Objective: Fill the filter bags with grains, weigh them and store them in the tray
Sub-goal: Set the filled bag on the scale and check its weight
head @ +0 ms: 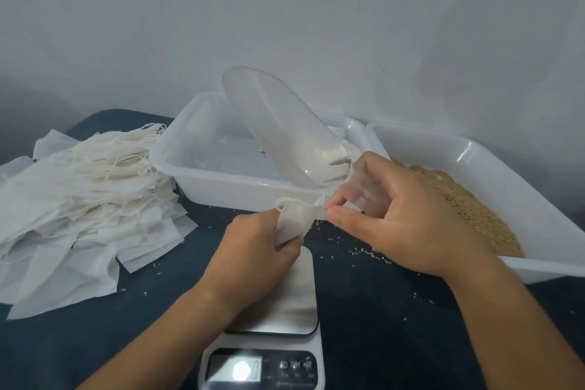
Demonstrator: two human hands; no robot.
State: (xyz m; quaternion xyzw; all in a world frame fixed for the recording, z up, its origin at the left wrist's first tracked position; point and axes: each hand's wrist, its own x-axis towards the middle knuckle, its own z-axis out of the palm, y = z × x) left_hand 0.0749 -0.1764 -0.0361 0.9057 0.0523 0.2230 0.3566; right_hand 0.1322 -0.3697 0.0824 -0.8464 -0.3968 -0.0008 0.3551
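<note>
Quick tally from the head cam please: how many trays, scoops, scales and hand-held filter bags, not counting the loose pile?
Trays: 2, the storage tray and the grain tray
Clear scoop: 1
Scale: 1
Filter bag in hand: 1
Total: 5

The scale (262, 342) is cut off by the bottom edge, and glare washes out its display (235, 369), so the reading cannot be told; the button labels are too small to read. The left hand (253, 250) covers much of the scale's steel plate and the lower part of the filter bag (296, 220), so how full the bag is cannot be told. The scoop's handle (364, 190) is hidden inside the right hand (399, 215). The grain tray (474, 155) runs off the right edge, the bag pile (79, 199) off the left. Both forearms leave the frame at the bottom.
</note>
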